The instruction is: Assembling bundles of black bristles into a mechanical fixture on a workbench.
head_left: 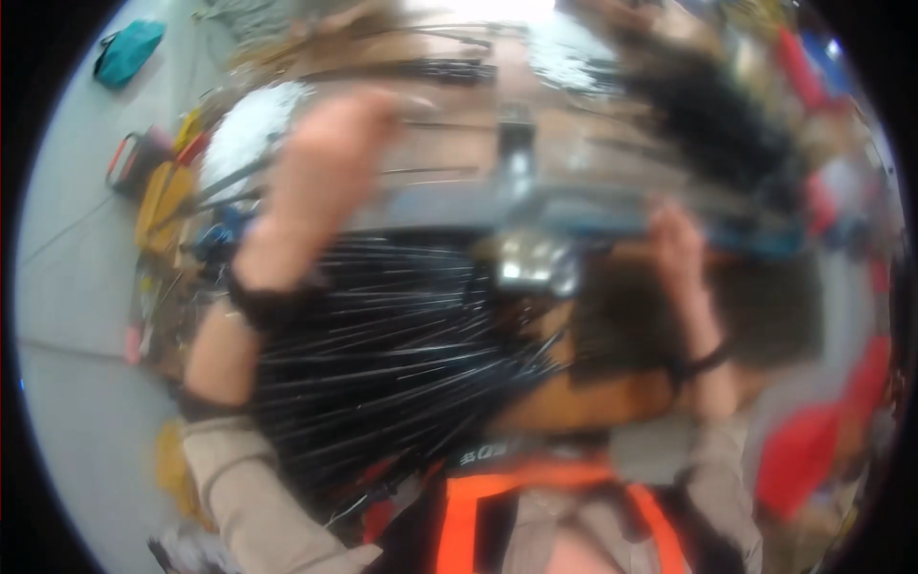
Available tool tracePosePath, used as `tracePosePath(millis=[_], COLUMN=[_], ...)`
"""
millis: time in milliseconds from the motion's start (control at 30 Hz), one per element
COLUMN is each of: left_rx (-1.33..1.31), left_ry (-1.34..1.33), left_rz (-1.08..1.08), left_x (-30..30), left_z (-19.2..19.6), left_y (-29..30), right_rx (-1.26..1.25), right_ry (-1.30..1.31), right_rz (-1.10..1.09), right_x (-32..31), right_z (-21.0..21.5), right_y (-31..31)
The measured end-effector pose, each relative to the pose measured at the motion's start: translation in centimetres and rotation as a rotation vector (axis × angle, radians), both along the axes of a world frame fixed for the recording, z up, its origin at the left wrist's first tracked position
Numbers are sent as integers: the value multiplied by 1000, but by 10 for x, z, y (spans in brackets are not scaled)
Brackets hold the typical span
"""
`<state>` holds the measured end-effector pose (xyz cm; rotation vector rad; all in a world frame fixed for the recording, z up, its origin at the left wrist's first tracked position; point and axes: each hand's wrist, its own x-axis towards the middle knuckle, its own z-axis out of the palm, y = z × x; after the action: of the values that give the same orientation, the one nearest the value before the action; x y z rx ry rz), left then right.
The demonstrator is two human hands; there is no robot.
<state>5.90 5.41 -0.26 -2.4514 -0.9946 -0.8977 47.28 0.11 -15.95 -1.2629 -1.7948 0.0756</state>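
My left hand (339, 143) is raised over the left part of the brown worktop (430, 148), its fingers curled together. A small pale, shiny bit shows at its fingertips, too smeared to name. Lower and to the right, my right hand (677, 234) is close to a long grey bar (602, 206) along the worktop's near edge; motion blurs its fingers. Between the hands sits a shiny metal fitting (535, 263) below a dark upright bracket (516, 148). Many thin black glossy strips (382, 325) fan out under my left forearm.
White bundles lie at the left (249, 134) and far side (569, 53) of the worktop. A dark bundle (722, 110) is at the far right. Yellow containers (164, 206) stand left, with a teal bag (129, 53) on the grey floor. Red material (803, 450) is at the right.
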Motion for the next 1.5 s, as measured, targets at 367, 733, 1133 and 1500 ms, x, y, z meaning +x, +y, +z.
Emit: tracePosePath(millis=[367, 733, 1133, 1500], left_rx=[-129, -298, -337, -506], left_ry=[-180, -158, 83, 62], left_rz=[149, 271, 338, -18], left_x=[-52, -81, -93, 43], left_z=[16, -13, -41, -107], left_y=[-23, -41, -17, 35], right_rx=[-130, -222, 104, -2], right_ry=[226, 24, -570, -512], right_rz=[467, 484, -16, -189], right_x=[-127, -159, 16, 140], right_z=[51, 41, 12, 2], right_y=[75, 99, 73, 25])
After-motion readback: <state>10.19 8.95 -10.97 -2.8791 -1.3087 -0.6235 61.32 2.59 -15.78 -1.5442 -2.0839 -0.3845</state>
